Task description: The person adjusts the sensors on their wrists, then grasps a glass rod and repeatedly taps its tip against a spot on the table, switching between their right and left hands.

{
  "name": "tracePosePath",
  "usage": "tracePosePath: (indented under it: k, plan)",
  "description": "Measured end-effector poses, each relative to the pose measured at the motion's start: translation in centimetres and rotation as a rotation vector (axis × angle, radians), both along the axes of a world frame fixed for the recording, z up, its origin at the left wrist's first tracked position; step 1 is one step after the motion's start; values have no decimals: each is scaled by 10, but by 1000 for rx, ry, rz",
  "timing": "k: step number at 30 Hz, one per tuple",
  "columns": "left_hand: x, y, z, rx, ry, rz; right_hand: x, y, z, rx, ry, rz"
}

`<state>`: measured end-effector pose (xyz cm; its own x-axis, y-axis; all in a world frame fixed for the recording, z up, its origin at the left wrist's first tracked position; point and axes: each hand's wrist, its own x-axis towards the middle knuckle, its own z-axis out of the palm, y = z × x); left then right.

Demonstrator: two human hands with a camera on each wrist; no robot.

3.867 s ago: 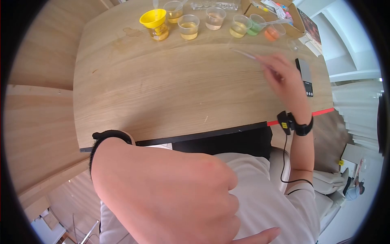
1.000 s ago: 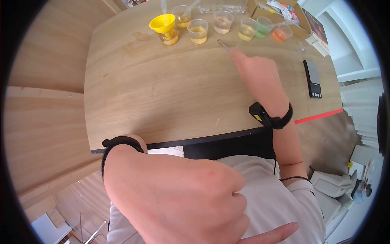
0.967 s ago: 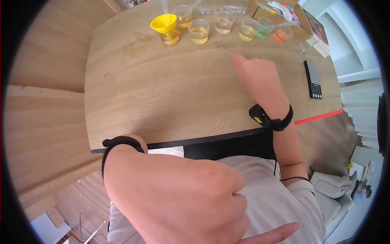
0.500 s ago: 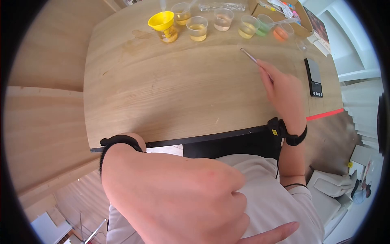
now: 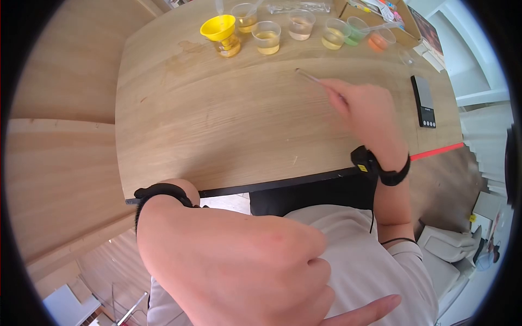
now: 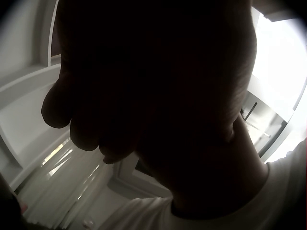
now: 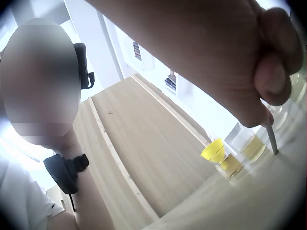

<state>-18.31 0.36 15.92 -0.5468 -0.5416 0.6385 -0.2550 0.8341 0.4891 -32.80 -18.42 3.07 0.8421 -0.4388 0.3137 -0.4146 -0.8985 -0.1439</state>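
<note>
My right hand (image 5: 361, 108) pinches a thin greyish rod (image 5: 307, 75) over the middle of the table, slightly blurred. Its tip points left and away, short of the row of cups. In the right wrist view the same rod (image 7: 272, 140) slants down from my fingers, its tip close over the tabletop. My left hand (image 5: 244, 261) is large in the foreground, raised near my head and holding nothing, with one digit stretched out and the others loosely curled. Beyond the rod stand a plastic cup (image 5: 266, 42) of pale yellow liquid and a pinkish one (image 5: 300, 28).
A yellow funnel (image 5: 217, 27) sits in a small vessel (image 5: 228, 50) of amber liquid. Further cups hold yellow (image 5: 333, 40), green (image 5: 353, 36) and orange liquid (image 5: 377, 43). A digital scale (image 5: 423, 100) lies at the right; a cardboard box (image 5: 410, 35) stands behind.
My right hand with the rod has swung right and back left over the table, the rod tip now further left than half a second ago. My left hand has stayed in place.
</note>
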Motion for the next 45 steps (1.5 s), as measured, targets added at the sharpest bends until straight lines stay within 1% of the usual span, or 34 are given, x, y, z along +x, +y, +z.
tracePosePath:
  k: [1, 3, 4, 6, 7, 9, 10, 12, 13, 15, 16, 18, 19, 20, 21, 22, 24, 25, 27, 28, 30, 31, 33, 34, 36, 37, 39, 40, 42, 43, 45]
  plan:
    - [2, 2, 2, -1, 1, 4, -2, -1, 2, -1, 1, 4]
    - [6, -6, 22, 331, 32, -19, -4, -1, 8, 11, 41, -76]
    - [5, -7, 22, 329, 31, -22, -5, -1, 8, 9, 41, -79]
    - [4, -7, 23, 167, -26, -16, -4, -2, 7, 91, -80, -48]
    - [5, -5, 16, 167, -27, -14, -4, -4, 6, 91, -81, -47]
    - [4, 4, -8, -208, -128, -26, -8, -9, 6, 111, -209, -125]
    - [-6, 10, -15, -208, -129, -24, -11, -11, 8, 112, -209, -123]
    - [-30, 16, -16, -87, 259, 331, -17, -13, 14, 72, -127, -219]
    - [-22, 17, -19, -89, 261, 328, -20, -15, 13, 70, -127, -221]
    - [2, 3, -10, -212, -116, -29, -23, -19, 7, -4, -27, -253]
    - [-2, 4, -12, -213, -115, -31, -23, -18, 5, -5, -27, -255]
    - [-12, 2, -13, -260, 27, 152, -18, -10, 0, -99, -50, -59]
    - [-9, 3, -8, -257, 27, 149, -10, -1, -4, -96, -50, -62]
    - [-4, -5, 11, 52, 32, 41, 2, 10, -9, -56, -20, -2]
    - [0, -9, 21, 360, 36, -67, 8, 15, -11, -18, 10, 60]
    - [-1, -8, 20, 363, 36, -66, 9, 15, -10, -15, 9, 60]
    - [-1, -3, 16, 320, 48, -31, 14, 11, -5, 71, -37, 94]
    - [0, -3, 17, 321, 51, -25, 16, 6, -6, 72, -34, 99]
    - [3, -6, 21, 186, -34, -40, 16, -9, -7, 37, -87, -5]
    - [3, -7, 21, 181, -33, -41, 15, -8, -9, 32, -86, -6]
    - [3, -8, 22, 143, -26, -30, 14, 1, -11, 62, -100, 201]
    - [3, -8, 21, 144, -25, -29, 15, 6, -10, 63, -99, 202]
    - [4, -8, 21, 171, -46, -39, 18, 18, -7, 207, -123, 256]
    - [5, -5, 12, 175, -46, -35, 16, 16, -5, 212, -123, 260]
    - [3, 1, -7, -197, -131, -10, 5, 8, 2, 190, -62, 156]
    - [3, 6, -10, -197, -131, -10, 0, 6, 6, 190, -62, 156]
    - [-1, 3, -5, -127, -8, 83, -7, 2, 12, 127, -27, 26]
    - [0, 1, 2, -130, -7, 83, -9, -2, 12, 124, -26, 26]
    - [4, -9, 20, 356, 45, -80, -9, -11, 11, 73, -1, -36]
    - [4, -7, 12, 356, 43, -80, -5, -16, 6, 73, -2, -36]
    - [3, -2, -6, -215, -145, -65, 2, -20, -6, -137, -77, 61]
